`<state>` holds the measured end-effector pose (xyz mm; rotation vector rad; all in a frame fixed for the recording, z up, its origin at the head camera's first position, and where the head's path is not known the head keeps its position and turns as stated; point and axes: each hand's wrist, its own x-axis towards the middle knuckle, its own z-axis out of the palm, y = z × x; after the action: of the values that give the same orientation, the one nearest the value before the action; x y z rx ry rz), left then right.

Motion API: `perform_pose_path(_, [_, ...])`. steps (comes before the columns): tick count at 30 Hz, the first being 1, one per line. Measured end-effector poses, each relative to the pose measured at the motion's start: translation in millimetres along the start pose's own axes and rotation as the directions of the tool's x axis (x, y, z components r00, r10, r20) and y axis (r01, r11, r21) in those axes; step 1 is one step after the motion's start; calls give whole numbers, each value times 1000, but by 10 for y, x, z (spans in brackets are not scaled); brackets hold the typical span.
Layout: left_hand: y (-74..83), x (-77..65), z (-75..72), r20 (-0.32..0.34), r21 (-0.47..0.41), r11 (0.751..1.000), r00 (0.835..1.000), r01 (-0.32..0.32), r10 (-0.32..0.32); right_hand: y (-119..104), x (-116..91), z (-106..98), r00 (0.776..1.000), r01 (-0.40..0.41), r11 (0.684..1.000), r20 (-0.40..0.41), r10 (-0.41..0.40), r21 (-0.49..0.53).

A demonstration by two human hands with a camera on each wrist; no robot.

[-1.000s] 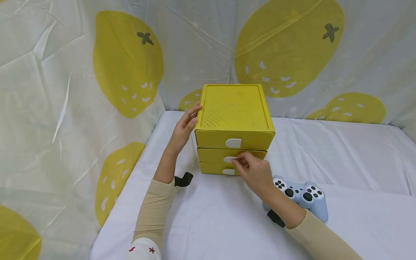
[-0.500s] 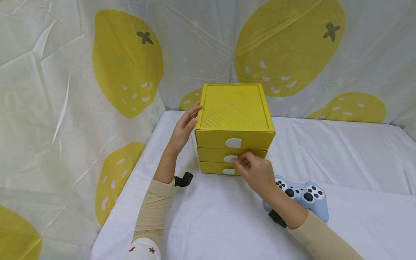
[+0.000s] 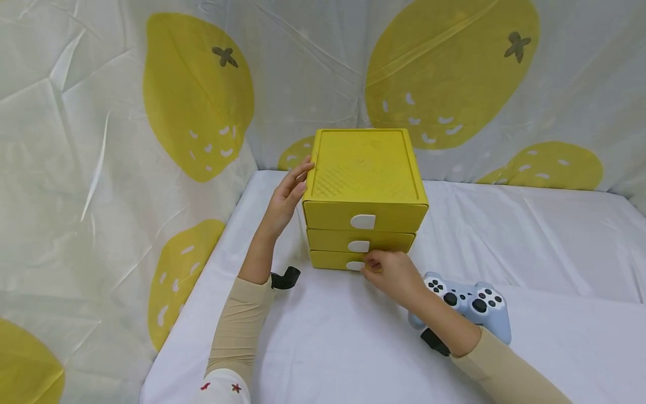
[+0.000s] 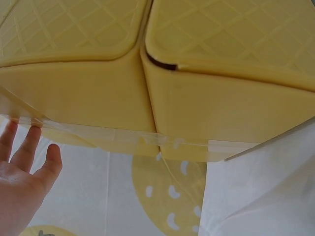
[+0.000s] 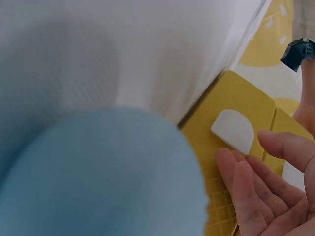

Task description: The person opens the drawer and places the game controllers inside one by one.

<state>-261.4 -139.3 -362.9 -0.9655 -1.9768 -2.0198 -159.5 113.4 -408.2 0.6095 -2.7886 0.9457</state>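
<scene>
A yellow three-drawer box (image 3: 365,168) with white tabs stands on the white cloth, its drawers closed. My left hand (image 3: 284,206) rests with extended fingers on the box's left side; the left wrist view shows its fingertips (image 4: 34,132) at the yellow wall. In front of the bottom drawer is my right hand (image 3: 396,276), its fingers loosely bent beside the white tab (image 3: 355,266). Seen from the right wrist, thumb and fingers (image 5: 226,164) are spread apart at the edge of the bottom tab (image 5: 234,130), not closed round it.
A light blue game controller (image 3: 474,306) lies on the cloth, partly behind my right forearm; its rounded grip (image 5: 113,172) looms blurred in the right wrist view. A lemon-patterned curtain (image 3: 303,67) hangs behind and to the left.
My right hand has moved down from the middle drawer's tab to the bottom drawer's tab. My left hand stays on the box's side. The drawers have not moved.
</scene>
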Motion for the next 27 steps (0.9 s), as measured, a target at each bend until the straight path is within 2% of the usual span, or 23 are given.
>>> perform_pose_path(10, [4,-1,0,-4,22,1000,1000,2,-1,42,7,93,999,-5,1000,42,5,-13])
perform_pose_path(27, [2,4,-4,-1,4,1000,1000,-6,6,6,-63,118,993,112,992,-15,-113,-65])
